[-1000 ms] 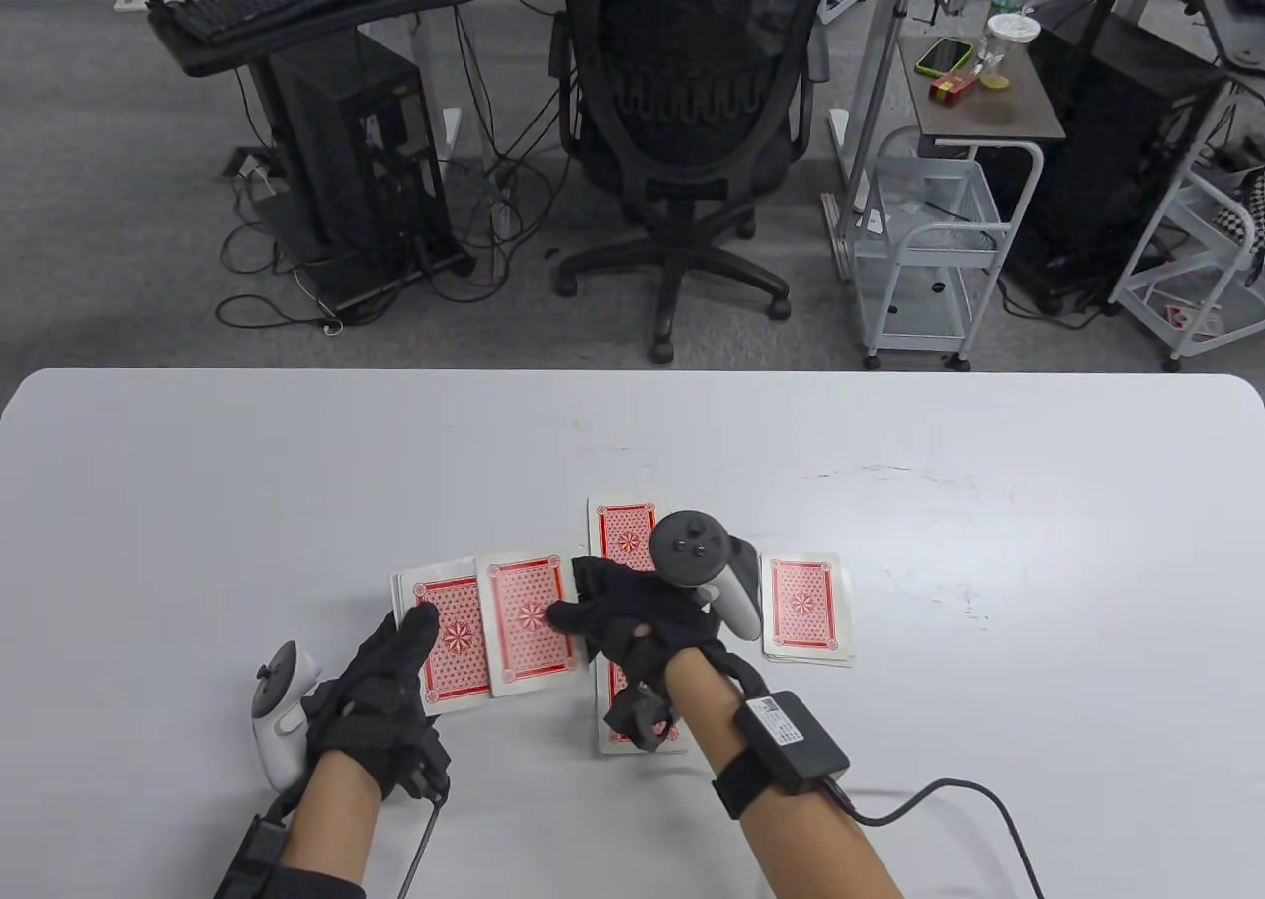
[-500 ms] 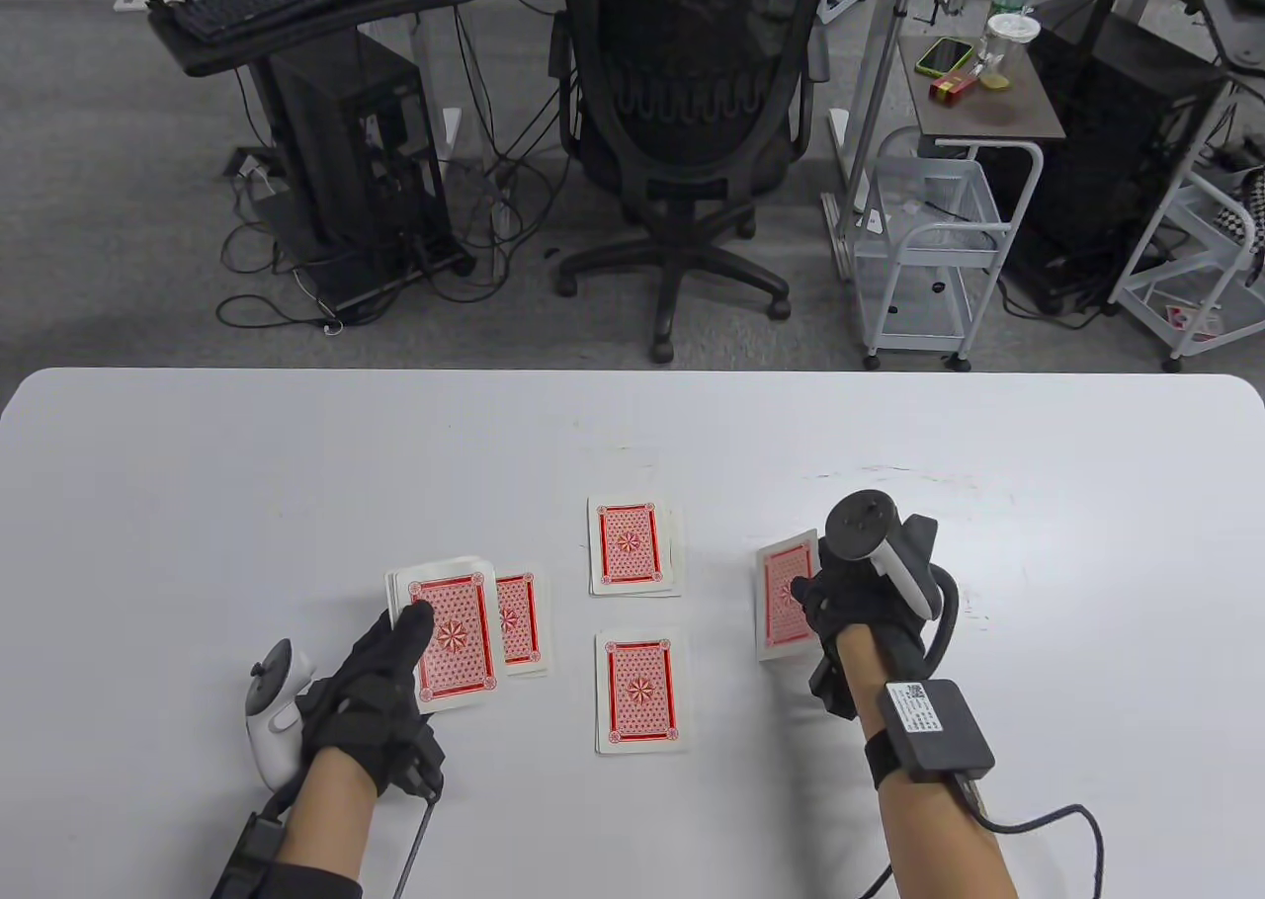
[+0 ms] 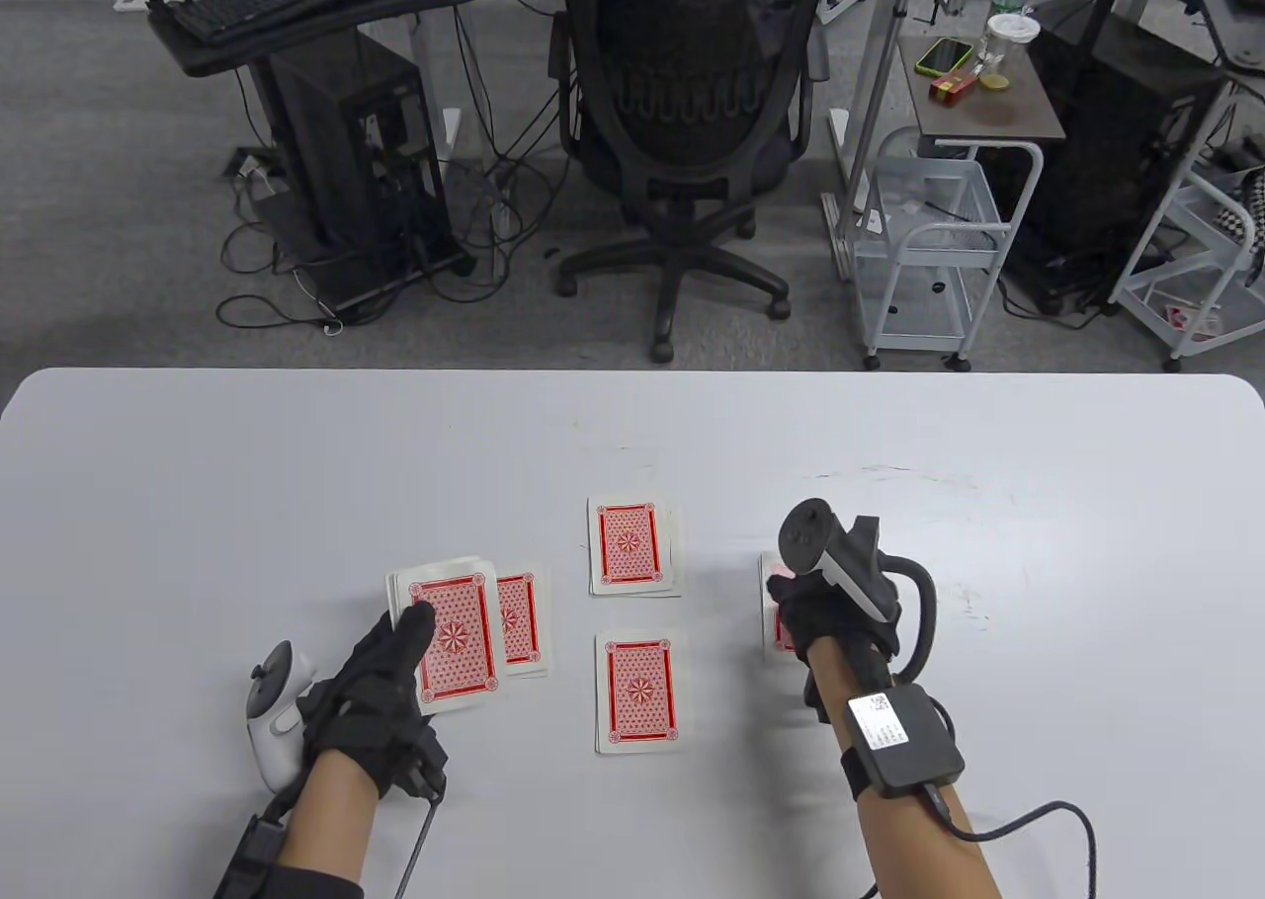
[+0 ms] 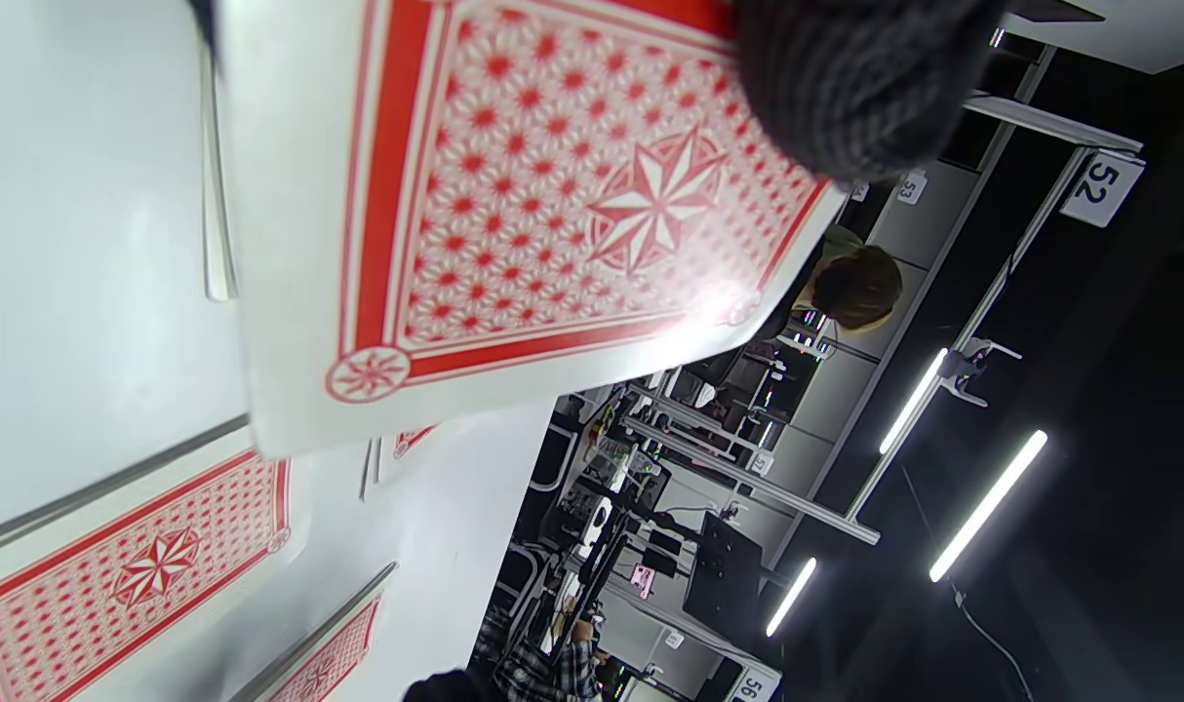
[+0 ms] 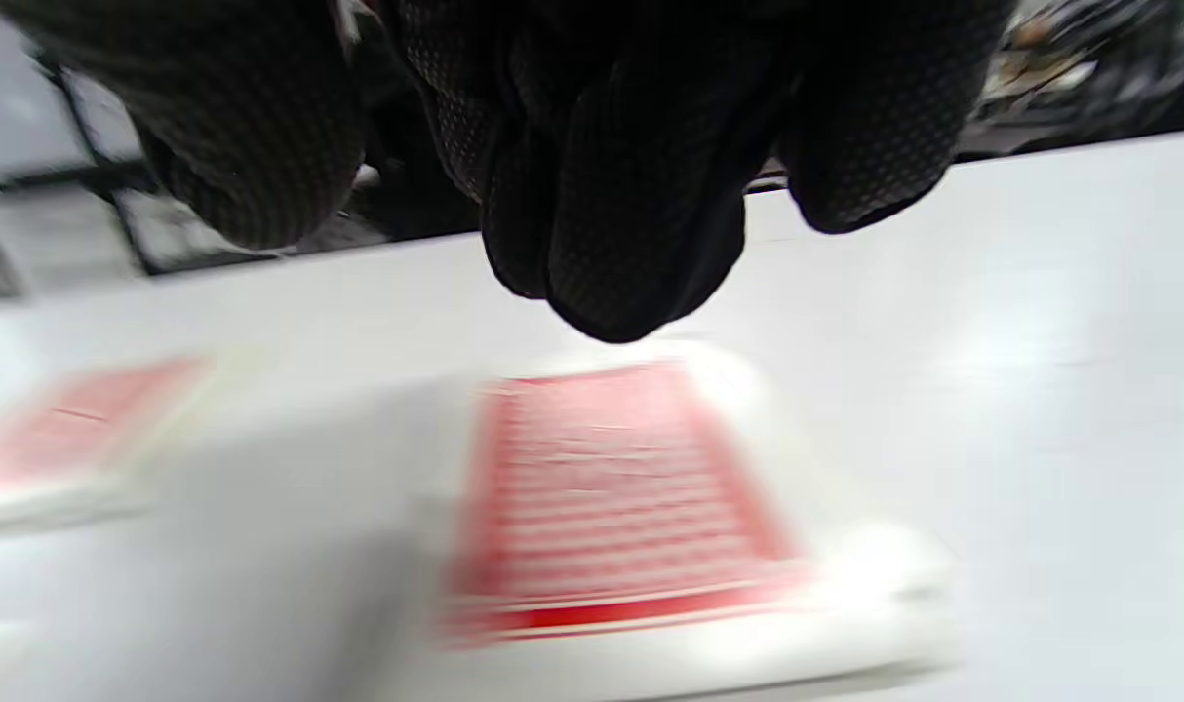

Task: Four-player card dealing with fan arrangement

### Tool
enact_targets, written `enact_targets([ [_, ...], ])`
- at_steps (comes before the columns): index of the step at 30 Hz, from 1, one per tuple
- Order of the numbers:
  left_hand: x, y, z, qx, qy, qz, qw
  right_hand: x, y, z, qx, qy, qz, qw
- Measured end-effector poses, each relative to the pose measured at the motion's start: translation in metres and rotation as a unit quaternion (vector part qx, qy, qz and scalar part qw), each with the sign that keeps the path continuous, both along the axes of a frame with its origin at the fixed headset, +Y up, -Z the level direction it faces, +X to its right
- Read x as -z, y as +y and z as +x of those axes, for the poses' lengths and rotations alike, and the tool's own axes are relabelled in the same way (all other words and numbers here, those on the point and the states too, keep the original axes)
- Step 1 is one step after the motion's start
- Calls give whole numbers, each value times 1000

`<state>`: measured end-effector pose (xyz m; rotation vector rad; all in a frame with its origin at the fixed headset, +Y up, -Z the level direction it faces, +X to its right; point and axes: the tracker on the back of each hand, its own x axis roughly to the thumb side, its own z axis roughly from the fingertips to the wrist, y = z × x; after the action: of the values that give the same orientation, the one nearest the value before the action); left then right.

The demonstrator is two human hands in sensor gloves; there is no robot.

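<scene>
My left hand grips the deck of red-backed cards just above the table, thumb on the top card. In the left wrist view the deck's top card fills the frame under my thumb. Four dealt piles lie face down: one beside the deck, one farther out, one nearer, and the right pile, mostly hidden under my right hand. In the blurred right wrist view my fingers hang just above that pile with no card between them.
The white table stretches wide on all sides of the cards. An office chair and a wire cart stand on the floor beyond the far edge. A cable trails from my right wrist box.
My right hand took a card from the deck, carried it right across the table and lowered it onto the right pile. The left hand and the deck stayed in place.
</scene>
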<state>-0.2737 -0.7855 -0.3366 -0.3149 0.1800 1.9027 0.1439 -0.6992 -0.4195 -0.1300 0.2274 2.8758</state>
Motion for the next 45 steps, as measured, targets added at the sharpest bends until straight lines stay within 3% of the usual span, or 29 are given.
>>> enact_targets([
  [3, -1, 0, 6, 4, -11, -1, 1000, -16, 6, -40, 119, 56, 11, 991],
  [6, -3, 2, 16, 6, -27, 2, 1000, -32, -2, -86, 257, 123, 4, 958],
  [9, -6, 3, 26, 11, -44, 4, 999, -44, -15, -121, 337, 170, -9, 926],
  [11, -8, 4, 33, 16, -51, 7, 999, -49, -22, -137, 357, 173, -13, 918],
  [18, -10, 1, 38, 27, -60, 0, 998, -50, -26, -131, 366, 125, 22, 922],
  [23, -8, 0, 39, 6, -86, -6, 996, -42, -36, -116, 436, 138, -31, 889],
  [25, -8, 0, 37, 16, -79, -10, 997, -39, -38, -108, 446, 131, -42, 885],
  [28, -7, -1, 25, 27, -58, -22, 998, -35, -37, -89, 427, 111, -46, 896],
  [32, -5, -6, 12, 36, -41, -41, 998, -32, -41, -74, 330, 115, -82, 933],
  [37, -4, -7, 8, 35, -31, -41, 998, -32, -52, -77, 125, 92, -71, 985],
  [39, -5, -7, 8, 34, -30, -38, 998, -33, -56, -82, 38, 80, -59, 994],
  [42, -3, -8, 7, 36, -30, -36, 998, -33, -64, -91, -85, 84, -67, 991],
  [45, -3, -8, 7, 37, -31, -37, 998, -33, -64, -92, -89, 86, -62, 990],
])
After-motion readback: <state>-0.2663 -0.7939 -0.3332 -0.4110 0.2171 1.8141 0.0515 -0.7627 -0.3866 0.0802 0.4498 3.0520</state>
